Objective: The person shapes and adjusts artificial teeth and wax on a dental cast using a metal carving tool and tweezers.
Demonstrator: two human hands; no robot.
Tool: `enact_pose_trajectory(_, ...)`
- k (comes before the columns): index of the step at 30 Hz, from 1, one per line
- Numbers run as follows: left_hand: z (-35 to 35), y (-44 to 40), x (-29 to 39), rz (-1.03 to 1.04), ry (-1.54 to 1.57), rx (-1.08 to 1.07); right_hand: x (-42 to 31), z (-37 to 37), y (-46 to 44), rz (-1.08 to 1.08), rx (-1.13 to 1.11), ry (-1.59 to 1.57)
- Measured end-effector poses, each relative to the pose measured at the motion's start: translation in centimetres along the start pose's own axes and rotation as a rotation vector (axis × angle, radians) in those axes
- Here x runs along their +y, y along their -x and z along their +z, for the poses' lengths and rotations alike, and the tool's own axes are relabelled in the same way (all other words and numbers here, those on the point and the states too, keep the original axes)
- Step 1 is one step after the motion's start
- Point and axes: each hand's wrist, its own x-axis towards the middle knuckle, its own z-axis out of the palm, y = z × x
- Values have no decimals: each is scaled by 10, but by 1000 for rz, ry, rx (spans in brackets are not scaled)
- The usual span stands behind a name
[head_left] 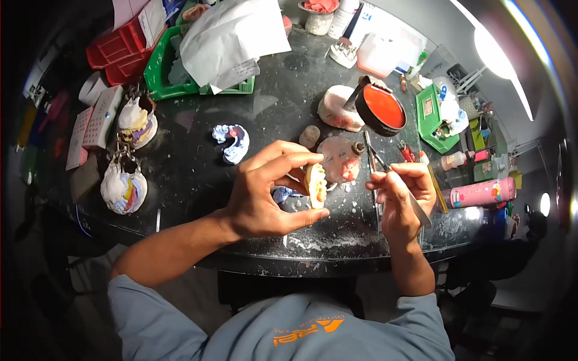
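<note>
- Left hand [265,189]: grasps the yellow dental cast [316,186] between thumb and fingertips; the cast stands on edge, raised over the near part of the black worktop [186,162], its row of teeth facing the right hand.
- Right hand [404,198]: clasps a slender metal instrument [420,212] in the fingers, its broad end slanting down past the palm; hand and cast are apart.
- Centre: a blue-and-white horseshoe-shaped piece [236,144] lies beyond the left wrist; a round pan of red material [385,107] sits beyond the right hand.
- Left margin: two mounted casts [123,188], one behind the other, near a white box [102,117].
- Right margin: a pink bottle [483,193] lies on its side.
</note>
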Motion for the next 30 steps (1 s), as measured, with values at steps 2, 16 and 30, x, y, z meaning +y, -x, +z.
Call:
enact_pose_trajectory(2,3,1,1,-25,9,-17,2,-3,3,17,20,12)
enact_pose_trajectory(16,2,0,4,-2,-73,-18,7,-1,8,13,-6,21)
enact_pose_trajectory(30,1,0,4,-119,129,-12,7,-1,6,-32,-77,3)
